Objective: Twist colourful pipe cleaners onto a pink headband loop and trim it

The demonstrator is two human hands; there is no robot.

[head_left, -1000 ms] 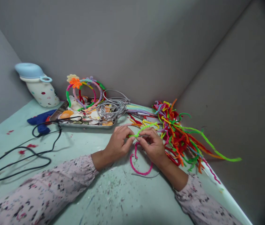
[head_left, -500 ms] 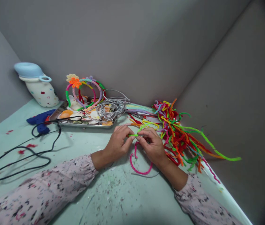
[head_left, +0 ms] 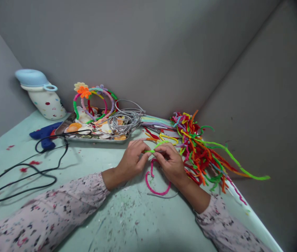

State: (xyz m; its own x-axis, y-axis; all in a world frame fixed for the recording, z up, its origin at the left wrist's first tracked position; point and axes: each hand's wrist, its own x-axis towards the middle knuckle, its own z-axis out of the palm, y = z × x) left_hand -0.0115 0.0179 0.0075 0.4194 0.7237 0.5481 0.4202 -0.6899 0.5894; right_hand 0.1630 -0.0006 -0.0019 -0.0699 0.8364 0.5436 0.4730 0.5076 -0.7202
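A bright green pipe cleaner (head_left: 161,143) is pinched between both hands above the table. My left hand (head_left: 134,159) grips it with thumb and forefinger. Close by, my right hand (head_left: 171,163) pinches the same green strand, and part of it arches up behind the right fingers. Fingertips hide some of the strand where the hands nearly meet. Below them a curved pink pipe cleaner (head_left: 159,193) lies on the table, partly covered by the right hand, with a grey wire (head_left: 161,196) beside it.
A tangle of coloured pipe cleaners (head_left: 198,150) lies at the right. Behind are a metal tray (head_left: 98,140) with shells, pipe-cleaner hoops (head_left: 76,101) and a grey wire coil (head_left: 126,120). At left are a blue glue gun (head_left: 46,134), its black cord (head_left: 56,180) and a bottle (head_left: 46,103).
The green strand's free part behind the right fingers has dipped slightly lower. Both hands stay in nearly the same place, still pinching it.
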